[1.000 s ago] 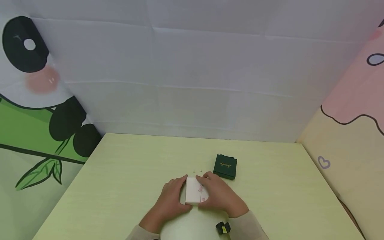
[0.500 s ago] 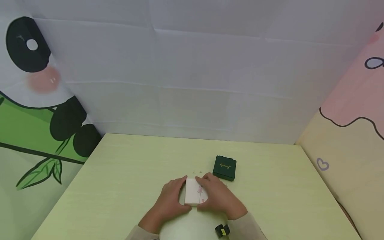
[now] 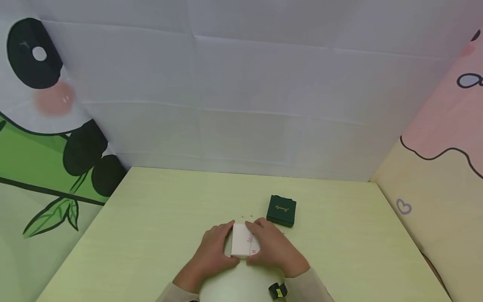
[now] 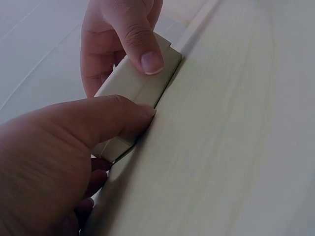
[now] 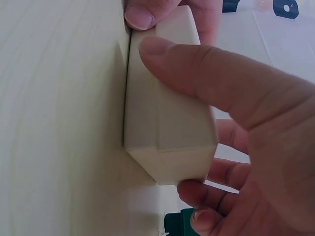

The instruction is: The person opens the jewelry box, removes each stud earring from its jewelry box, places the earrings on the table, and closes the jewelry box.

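Observation:
A small white lidded box [image 3: 240, 241] with a pink flower print lies on the table [image 3: 181, 201]. My left hand [image 3: 215, 251] grips its left end, thumb on the near side and fingers toward the far side. From the right, my right hand [image 3: 277, 249] holds the same box, its thumb pressed low on the near side and its index finger at the far edge of the top. A seam between lid and base runs along the box's side [image 5: 182, 123] in the right wrist view. Both thumbs rest near this seam.
Just beyond my right hand sits a dark green box [image 3: 281, 211] with gold lettering. Tiny specks [image 3: 247, 216] lie on the table behind the white box. A black item with a yellow patch [image 3: 278, 291] is beside my right sleeve. White cloth [image 3: 241, 96] hangs behind the table.

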Demonstrator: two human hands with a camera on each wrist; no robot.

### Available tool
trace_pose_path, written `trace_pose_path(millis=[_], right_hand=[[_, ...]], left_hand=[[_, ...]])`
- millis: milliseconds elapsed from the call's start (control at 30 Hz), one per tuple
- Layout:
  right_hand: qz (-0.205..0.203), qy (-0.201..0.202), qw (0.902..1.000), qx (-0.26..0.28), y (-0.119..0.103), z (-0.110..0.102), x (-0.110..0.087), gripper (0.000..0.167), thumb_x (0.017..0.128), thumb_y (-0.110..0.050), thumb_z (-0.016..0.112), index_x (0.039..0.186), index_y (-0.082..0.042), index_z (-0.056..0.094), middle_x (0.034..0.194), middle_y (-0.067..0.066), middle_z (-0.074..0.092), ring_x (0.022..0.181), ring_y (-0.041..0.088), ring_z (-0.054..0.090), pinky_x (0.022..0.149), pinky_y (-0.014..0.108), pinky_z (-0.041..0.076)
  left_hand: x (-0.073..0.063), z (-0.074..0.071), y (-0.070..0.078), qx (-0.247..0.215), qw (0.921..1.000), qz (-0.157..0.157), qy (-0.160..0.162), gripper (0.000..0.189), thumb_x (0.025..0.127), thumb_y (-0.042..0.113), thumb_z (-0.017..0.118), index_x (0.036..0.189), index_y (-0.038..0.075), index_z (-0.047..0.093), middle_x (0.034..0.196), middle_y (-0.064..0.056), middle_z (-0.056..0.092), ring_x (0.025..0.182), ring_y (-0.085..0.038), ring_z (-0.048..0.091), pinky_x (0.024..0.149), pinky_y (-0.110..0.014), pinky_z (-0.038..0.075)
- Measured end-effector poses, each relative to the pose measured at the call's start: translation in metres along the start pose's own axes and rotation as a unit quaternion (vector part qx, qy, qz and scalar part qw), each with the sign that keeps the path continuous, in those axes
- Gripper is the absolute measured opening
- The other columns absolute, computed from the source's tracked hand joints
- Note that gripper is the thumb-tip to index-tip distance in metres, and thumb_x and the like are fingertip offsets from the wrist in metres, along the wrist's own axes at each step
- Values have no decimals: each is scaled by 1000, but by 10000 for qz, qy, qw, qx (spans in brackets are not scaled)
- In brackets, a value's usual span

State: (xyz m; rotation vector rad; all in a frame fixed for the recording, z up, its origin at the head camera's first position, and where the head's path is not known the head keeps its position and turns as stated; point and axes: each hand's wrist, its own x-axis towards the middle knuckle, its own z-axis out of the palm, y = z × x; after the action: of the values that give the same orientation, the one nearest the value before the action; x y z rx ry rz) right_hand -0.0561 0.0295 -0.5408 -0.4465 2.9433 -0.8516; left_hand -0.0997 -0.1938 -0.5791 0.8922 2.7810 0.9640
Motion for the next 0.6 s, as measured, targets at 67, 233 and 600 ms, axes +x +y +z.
trace_pose_path(millis=[67,233,600], right_hand=[[-13,22,10000,-25,0,0,0,95,69,-33,97,150,-10,54,128,1,56,107,15,52,92,34,49],[19,60,10000,-28,2,0,1,94,68,-33,97,150,-12,54,129,0,55,109,15,52,92,35,49],[220,270,9993,-165,6,-4,-7,105,69,-45,95,156,-15,45,139,3,50,115,19,51,97,41,50]], left_hand=[[0,0,0,-15,10000,2,-6,100,70,34,88,155,9,42,145,-4,55,128,-25,48,108,-54,35],[0,0,0,-48,10000,-16,9,101,71,33,88,156,9,41,146,-3,54,128,-25,48,108,-54,35],[1,2,4,-61,9999,-116,-50,107,69,32,89,159,8,37,148,-4,52,131,-26,47,112,-53,33]])
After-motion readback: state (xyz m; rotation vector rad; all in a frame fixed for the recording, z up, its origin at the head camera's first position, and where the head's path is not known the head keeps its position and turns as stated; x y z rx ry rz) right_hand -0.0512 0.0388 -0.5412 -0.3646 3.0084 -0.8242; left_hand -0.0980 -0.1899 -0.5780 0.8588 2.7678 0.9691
